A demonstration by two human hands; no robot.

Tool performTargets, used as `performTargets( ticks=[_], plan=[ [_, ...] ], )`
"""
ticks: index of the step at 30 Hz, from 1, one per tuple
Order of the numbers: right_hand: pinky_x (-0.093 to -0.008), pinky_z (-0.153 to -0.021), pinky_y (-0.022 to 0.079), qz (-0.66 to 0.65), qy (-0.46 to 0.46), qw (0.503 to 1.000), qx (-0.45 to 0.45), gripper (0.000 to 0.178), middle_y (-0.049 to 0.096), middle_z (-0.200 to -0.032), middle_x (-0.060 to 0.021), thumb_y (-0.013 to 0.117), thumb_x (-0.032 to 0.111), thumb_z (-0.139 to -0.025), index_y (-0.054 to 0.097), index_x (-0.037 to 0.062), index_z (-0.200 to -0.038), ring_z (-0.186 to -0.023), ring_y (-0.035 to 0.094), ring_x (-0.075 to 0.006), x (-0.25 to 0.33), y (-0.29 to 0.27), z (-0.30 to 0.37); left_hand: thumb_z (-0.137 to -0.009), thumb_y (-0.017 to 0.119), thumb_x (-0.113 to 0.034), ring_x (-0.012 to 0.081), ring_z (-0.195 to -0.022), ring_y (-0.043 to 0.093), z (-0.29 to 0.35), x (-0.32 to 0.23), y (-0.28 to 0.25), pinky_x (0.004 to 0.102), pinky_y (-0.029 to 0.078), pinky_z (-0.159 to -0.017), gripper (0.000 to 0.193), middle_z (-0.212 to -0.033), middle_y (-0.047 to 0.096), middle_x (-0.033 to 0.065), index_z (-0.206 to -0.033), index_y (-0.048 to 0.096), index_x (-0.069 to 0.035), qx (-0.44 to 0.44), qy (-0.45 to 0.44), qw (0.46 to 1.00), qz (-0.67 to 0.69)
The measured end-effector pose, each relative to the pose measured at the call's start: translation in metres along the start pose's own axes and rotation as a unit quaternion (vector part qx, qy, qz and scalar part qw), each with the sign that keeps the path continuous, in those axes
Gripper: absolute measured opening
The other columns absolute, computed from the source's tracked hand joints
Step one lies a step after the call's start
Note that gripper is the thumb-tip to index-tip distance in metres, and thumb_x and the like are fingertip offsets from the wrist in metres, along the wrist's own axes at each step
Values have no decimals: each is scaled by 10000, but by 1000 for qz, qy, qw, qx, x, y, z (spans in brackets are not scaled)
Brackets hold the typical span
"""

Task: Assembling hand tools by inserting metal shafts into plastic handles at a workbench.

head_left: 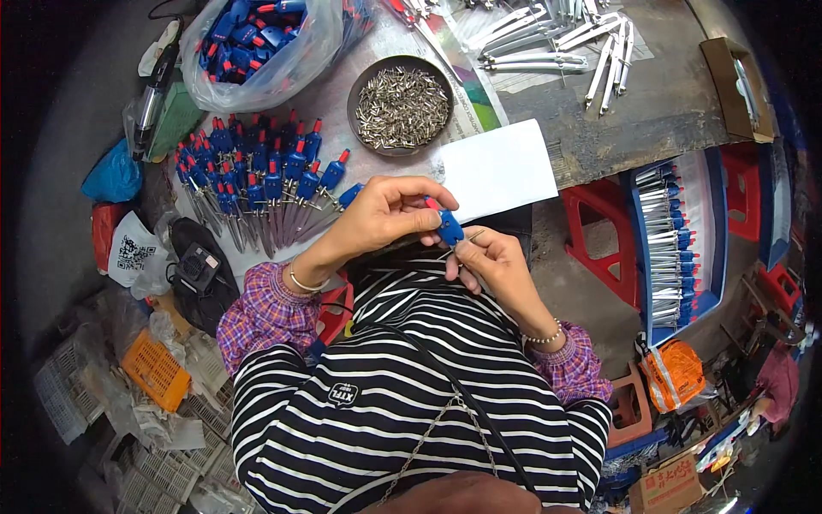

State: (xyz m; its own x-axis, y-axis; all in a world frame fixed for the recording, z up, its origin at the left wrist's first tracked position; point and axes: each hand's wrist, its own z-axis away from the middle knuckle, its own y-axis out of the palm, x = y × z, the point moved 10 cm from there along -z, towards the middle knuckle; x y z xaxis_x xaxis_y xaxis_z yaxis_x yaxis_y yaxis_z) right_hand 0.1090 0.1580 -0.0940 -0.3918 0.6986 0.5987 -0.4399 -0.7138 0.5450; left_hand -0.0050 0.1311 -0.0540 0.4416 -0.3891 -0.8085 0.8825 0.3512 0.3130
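My left hand (396,212) pinches a small blue plastic handle (449,230) with a red tip, held over my lap at the near table edge. At its lower end my right hand (490,264) is closed, thumb against fingers; a thin metal piece (476,233) sticks out beside them. Most of what the right fingers grip is hidden. To the left, several blue-and-red handled metal tools (265,184) lie fanned out on the table. A dark round bowl (353,110) holds many small metal pins (402,107). Beside it lies a white sheet (501,171).
A clear plastic bag (321,64) of blue handles stands at the back left. White metal parts (548,47) lie at the back right. Right of me, a blue tray (715,300) of finished-looking tools rests by a red stool (599,240). A black pouch (201,308) lies left.
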Motion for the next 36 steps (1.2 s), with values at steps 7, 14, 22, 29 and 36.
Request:
performTargets(
  ticks=[7, 14, 22, 29, 36],
  plan=[
    [-160, -463, 367, 40, -7, 999, -11, 205, 617, -723, -82, 488, 105, -928, 575, -51, -1028, -508, 479, -47, 6, 7, 1, -816, 647, -16, 98, -855, 605, 7, 3, -3, 211, 503, -728, 255, -955, 631, 72, -1064, 605, 25, -7, 31, 997, -76],
    [-186, -601, 466, 111, -64, 992, 17, 237, 647, -810, -104, 508, 95, -920, 556, -60, -1093, -647, 581, -89, 12, 26, 3, -771, 662, 25, 89, -878, 592, 30, -12, -10, 217, 487, -721, 254, -949, 629, 51, -1020, 612, 20, -52, 85, 989, -108],
    [-271, -835, 466, 142, -119, 981, 50, 322, 612, -1051, -167, 514, 68, -909, 505, -73, -1199, -912, 595, -169, 22, 36, -4, -775, 623, 2, 136, -884, 600, 92, -61, -93, 262, 473, -782, 394, -943, 624, 81, -1155, 519, -6, -163, 176, 969, -52],
    [-249, -786, 474, 167, -88, 981, 37, 280, 635, -967, -132, 511, 77, -923, 536, -77, -1156, -842, 597, -137, 16, 32, -10, -758, 565, -20, 74, -800, 521, 147, -86, -181, 214, 422, -713, 401, -918, 605, 6, -1158, 566, -48, -274, 142, 914, -262],
    [-240, -755, 481, 184, -81, 979, 22, 260, 647, -932, -108, 536, 75, -912, 560, -69, -1128, -812, 598, -123, 10, 24, -10, -712, 549, 9, 163, -620, 507, 135, -66, -176, 300, 419, -604, 374, -782, 575, 103, -1079, 582, -56, -265, 50, 835, -480]
  ],
)
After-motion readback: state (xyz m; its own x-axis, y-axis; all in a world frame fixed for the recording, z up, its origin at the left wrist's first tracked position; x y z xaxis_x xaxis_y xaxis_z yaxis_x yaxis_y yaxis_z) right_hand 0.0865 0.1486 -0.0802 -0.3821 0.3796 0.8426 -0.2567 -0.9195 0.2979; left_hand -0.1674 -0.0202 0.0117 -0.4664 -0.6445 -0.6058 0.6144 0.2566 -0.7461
